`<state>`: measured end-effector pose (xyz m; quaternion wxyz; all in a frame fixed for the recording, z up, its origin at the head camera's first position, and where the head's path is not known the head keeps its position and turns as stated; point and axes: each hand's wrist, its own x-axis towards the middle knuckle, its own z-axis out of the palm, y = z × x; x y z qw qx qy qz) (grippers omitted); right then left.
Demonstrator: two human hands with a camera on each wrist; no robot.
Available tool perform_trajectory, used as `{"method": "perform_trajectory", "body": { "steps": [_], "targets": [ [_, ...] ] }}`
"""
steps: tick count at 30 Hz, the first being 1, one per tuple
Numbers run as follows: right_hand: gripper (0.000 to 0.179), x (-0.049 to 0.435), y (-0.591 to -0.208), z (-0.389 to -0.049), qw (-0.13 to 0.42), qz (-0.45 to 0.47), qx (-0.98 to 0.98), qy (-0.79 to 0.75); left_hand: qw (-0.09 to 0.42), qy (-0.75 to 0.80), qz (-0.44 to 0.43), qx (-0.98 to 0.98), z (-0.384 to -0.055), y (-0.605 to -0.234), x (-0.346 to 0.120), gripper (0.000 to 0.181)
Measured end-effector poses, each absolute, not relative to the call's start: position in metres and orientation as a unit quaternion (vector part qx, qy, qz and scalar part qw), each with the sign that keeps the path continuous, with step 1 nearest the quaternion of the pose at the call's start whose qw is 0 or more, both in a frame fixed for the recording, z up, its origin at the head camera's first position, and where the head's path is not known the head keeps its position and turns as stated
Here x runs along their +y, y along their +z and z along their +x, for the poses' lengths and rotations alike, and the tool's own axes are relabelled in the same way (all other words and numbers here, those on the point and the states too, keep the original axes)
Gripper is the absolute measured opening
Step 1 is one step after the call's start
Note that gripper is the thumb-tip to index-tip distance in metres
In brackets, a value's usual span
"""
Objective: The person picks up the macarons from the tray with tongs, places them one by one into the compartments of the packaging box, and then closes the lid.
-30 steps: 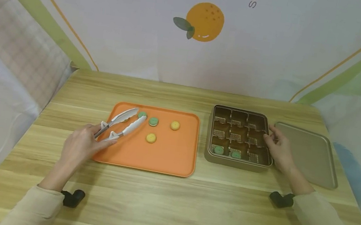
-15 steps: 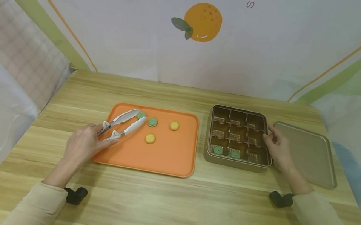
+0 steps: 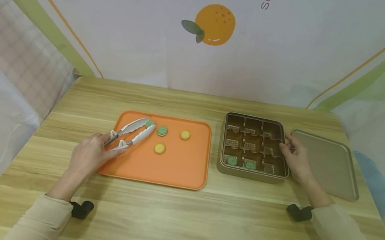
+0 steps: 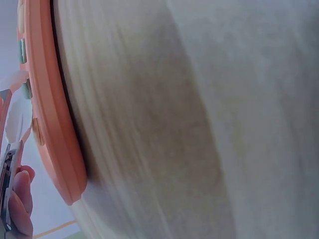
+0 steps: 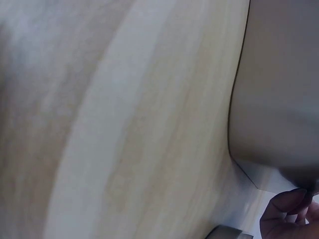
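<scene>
My left hand (image 3: 88, 155) grips a pair of tongs (image 3: 128, 131) with white scalloped tips over the left part of an orange tray (image 3: 178, 171). The tips stand apart, on either side of a green macaron (image 3: 149, 123). Another green macaron (image 3: 162, 131) lies just to the right, and two yellow macarons (image 3: 184, 135) lie on the tray too. In the left wrist view, a yellow macaron (image 4: 38, 132) sits close to the tongs. My right hand (image 3: 298, 160) holds the right rim of a bronze tin box (image 3: 251, 174). Two green macarons (image 3: 232, 160) sit in its front left and front middle compartments.
A flat bronze lid (image 3: 330, 166) lies on the table right of the box, partly behind my right hand. The wooden table (image 3: 179, 223) runs up to a white cloth backdrop (image 3: 126, 38) printed with an orange. Wood shows between tray and box.
My left hand has shifted slightly right with the tongs, whose tips now cover more of the green macaron. My right hand stays at the box's rim. The head view has drifted slightly.
</scene>
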<state>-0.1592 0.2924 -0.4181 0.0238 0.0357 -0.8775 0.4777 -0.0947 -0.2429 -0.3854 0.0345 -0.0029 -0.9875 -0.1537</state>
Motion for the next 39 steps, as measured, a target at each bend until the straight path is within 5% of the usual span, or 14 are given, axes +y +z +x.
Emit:
{"method": "perform_trajectory", "body": {
  "steps": [39],
  "targets": [
    [0.051, 0.291, -0.4152, -0.1577, 0.012, 0.027, -0.874, 0.486, 0.087, -0.17, -0.017, -0.981, -0.0914, -0.3841, -0.2395, 0.044]
  ]
}}
